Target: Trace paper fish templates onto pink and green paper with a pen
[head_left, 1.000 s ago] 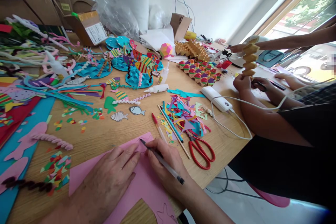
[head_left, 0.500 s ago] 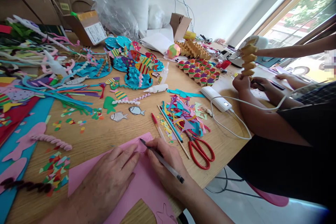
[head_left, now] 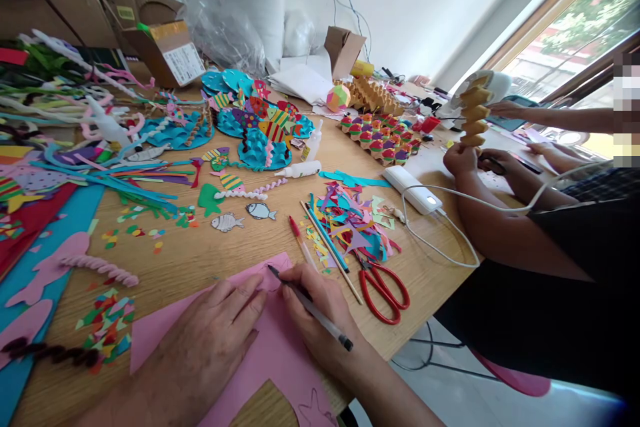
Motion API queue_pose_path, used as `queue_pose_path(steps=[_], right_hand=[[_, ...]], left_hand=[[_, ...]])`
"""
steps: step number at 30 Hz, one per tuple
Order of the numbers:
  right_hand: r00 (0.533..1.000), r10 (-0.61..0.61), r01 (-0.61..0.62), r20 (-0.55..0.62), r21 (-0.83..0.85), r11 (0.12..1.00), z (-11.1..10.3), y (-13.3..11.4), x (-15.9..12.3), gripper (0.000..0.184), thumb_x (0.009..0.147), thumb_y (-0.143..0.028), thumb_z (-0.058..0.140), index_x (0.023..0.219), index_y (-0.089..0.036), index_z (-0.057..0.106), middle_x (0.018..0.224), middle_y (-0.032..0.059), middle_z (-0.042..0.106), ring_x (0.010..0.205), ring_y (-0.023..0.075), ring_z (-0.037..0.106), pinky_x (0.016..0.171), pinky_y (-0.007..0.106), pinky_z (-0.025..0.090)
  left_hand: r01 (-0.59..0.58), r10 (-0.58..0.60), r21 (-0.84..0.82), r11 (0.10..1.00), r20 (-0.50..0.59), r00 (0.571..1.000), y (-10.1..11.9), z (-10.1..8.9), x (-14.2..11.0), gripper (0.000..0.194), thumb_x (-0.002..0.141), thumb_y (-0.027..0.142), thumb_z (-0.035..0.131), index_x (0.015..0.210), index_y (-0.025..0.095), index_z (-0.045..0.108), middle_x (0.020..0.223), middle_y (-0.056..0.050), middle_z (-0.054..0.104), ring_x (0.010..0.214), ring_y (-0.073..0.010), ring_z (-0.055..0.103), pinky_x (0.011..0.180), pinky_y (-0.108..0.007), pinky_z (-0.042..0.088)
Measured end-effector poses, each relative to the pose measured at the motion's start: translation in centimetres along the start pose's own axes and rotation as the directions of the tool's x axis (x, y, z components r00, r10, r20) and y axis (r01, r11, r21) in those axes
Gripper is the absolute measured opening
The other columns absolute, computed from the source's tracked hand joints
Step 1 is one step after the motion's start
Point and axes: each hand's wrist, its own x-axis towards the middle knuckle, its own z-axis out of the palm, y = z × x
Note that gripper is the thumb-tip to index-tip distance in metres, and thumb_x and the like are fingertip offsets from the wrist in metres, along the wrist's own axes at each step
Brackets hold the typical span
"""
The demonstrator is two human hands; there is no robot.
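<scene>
Head view: drawing — pen (head_left: 313, 310) on pink paper (head_left: 277, 350)
Right hand (head_left: 320, 307): clamped on pen
Left hand (head_left: 210, 327): open, on paper
Stroke: likely needs steady paper

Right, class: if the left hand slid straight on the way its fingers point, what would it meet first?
Probably the tip end of the pen held in the right hand, just ahead of the left hand; one view leaves the exact gap unclear.
</scene>
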Motion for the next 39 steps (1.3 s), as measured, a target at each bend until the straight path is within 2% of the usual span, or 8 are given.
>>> queue_pose_path(steps=[7,16,23,31,39], right_hand=[[0.999,-0.011,0.012,-0.032,0.026,1.0,0.1,0.29,-0.03,0.013,0.084,-0.013,0.049,0.09,-0.019,0.059,0.074,-0.0008,0.064,0.065,0.0121,0.058,0.061,0.021,0.043],[1.0,-0.016,0.016,0.0,0.027,1.0,-0.04,0.15,-0.16,0.014,0.083,-0.012,0.048,0.089,-0.017,0.06,0.074,0.0001,0.064,0.065,0.0119,0.058,0.062,0.021,0.043],[0.999,0.008,-0.007,-0.037,0.011,1.0,0.07,0.2,0.11,0.012,0.083,-0.014,0.049,0.088,-0.017,0.06,0.071,0.0002,0.063,0.062,0.0117,0.057,0.059,0.021,0.042],[1.0,-0.007,0.007,-0.018,0.005,1.0,-0.02,0.15,-0.03,0.015,0.082,-0.012,0.048,0.089,-0.016,0.061,0.073,0.0011,0.064,0.065,0.0123,0.059,0.061,0.021,0.042],[0.999,-0.01,0.01,-0.037,0.012,1.0,0.09,0.48,0.1,0.014,0.083,-0.013,0.049,0.09,-0.016,0.061,0.073,0.0008,0.064,0.064,0.0116,0.058,0.06,0.021,0.042]], left_hand=[[-0.019,0.019,0.055,0.998,0.0,1.0,0.08,-0.28,0.26,0.041,0.085,0.007,0.034,0.114,0.013,0.062,0.12,-0.01,0.062,0.103,-0.0244,0.058,0.081,-0.037,0.052],[-0.001,0.002,0.034,0.999,-0.012,1.0,0.0,-0.19,0.21,0.04,0.086,0.008,0.034,0.115,0.017,0.06,0.119,-0.006,0.063,0.103,-0.0219,0.059,0.084,-0.034,0.05],[0.028,-0.031,0.047,0.998,0.064,0.997,0.33,-0.05,0.06,0.044,0.086,0.007,0.031,0.117,0.018,0.061,0.123,-0.006,0.061,0.104,-0.0225,0.057,0.087,-0.036,0.048],[-0.031,0.03,0.061,0.998,0.01,0.999,0.12,-0.24,0.33,0.042,0.088,0.007,0.03,0.113,0.013,0.063,0.116,-0.008,0.065,0.098,-0.0232,0.06,0.081,-0.035,0.048],[-0.008,0.008,0.032,0.999,0.009,1.0,0.24,-0.16,0.23,0.041,0.088,0.007,0.031,0.115,0.014,0.061,0.117,-0.008,0.064,0.099,-0.0233,0.058,0.084,-0.036,0.046]])
